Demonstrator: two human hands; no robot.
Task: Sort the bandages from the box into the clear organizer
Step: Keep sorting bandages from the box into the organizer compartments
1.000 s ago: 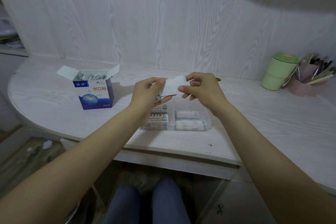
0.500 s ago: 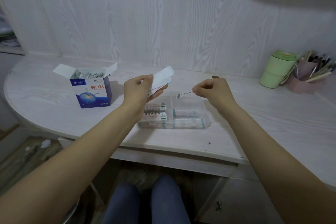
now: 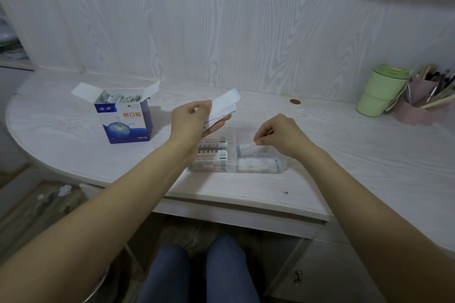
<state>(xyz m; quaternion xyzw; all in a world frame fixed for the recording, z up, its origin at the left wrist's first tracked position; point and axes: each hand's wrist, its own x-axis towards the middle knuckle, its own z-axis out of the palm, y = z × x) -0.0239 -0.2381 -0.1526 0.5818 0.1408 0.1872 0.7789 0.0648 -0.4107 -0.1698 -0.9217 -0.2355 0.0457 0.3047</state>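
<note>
1. The single bandage (image 3: 247, 148) pinched in my right hand (image 3: 283, 136) lies with its long axis running left to right, its free end pointing left, low over the right rear compartment of the clear organizer (image 3: 280, 167).

2. The small stack of bandages (image 3: 222, 109) in my left hand (image 3: 194, 122) points up and to the right, long axis on a diagonal, its top strip fanned slightly above the ones beneath.

3. My right hand hovers knuckles-up above the organizer, thumb and forefinger closed on the right end of the strip, the other fingers curled in; the forearm reaches in from the lower right.

4. My left hand is raised above the organizer's left side, thumb on top and fingers underneath gripping the stack's lower end; the forearm comes in from the lower left.

5. The strips are white paper wrappers; the stack's underside shows a red printed edge, and the single strip carries faint teal print.

6. The organizer sits near the front edge of the white desk (image 3: 369, 160), its compartments holding flat rows of wrapped bandages.

7. The blue bandage box (image 3: 125, 122) stands upright to the left, flaps open, packed with more strips.
</note>
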